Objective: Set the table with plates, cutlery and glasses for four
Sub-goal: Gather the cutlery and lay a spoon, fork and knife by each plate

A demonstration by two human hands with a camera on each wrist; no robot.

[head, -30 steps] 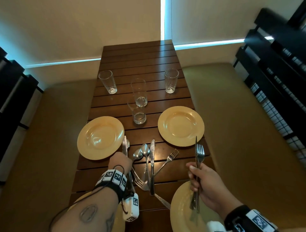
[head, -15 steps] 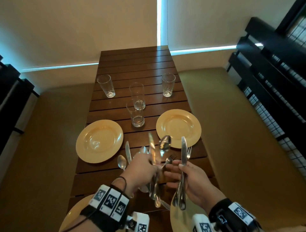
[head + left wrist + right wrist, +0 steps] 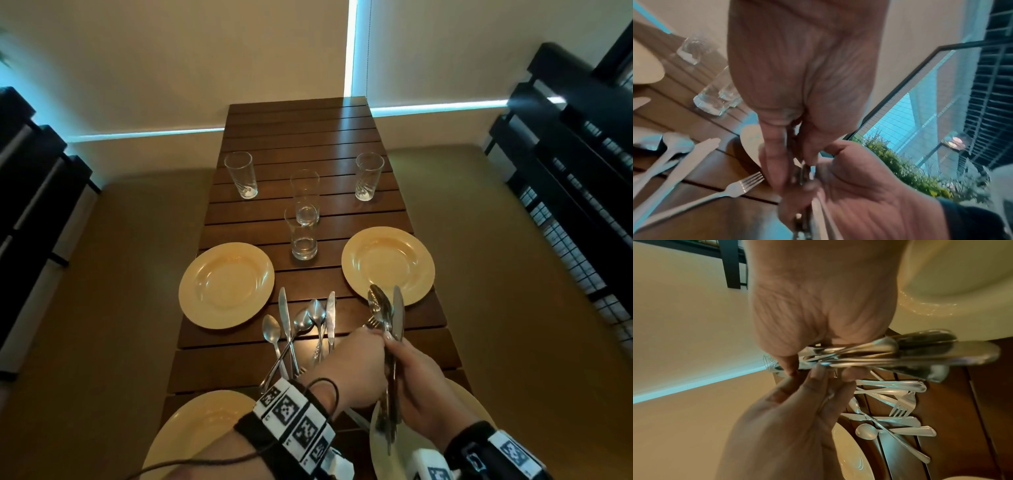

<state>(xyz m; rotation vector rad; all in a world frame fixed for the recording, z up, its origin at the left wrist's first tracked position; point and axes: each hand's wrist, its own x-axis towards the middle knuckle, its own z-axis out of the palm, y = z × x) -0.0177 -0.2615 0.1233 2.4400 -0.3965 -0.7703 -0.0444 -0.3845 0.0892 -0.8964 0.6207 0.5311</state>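
Four plates (image 3: 226,284) and glasses (image 3: 303,236) are sitting out; I'm gripping a cutlery bundle (image 3: 387,311) in my right hand (image 3: 424,390), left hand (image 3: 352,366) fingers pinching it, rest of cutlery (image 3: 301,325) still lying mid-worktop (image 3: 301,137).

I see a dark slatted wooden table (image 3: 301,137) running away from my hands, with loose cutlery (image 3: 301,329) lying crossed on the slats just left of and beyond my left hand (image 3: 352,366). Two yellow plates sit beyond the hands, one to the far left (image 3: 226,284) and one (image 3: 387,263) just past the right hand (image 3: 424,390), while two more plates lie under my wrists at the near edge, left (image 3: 191,431) and right (image 3: 469,397). Four clear glasses stand farther off: two in line down the middle (image 3: 303,240) (image 3: 305,192), one at the far left (image 3: 241,174), one at the far right (image 3: 368,176)
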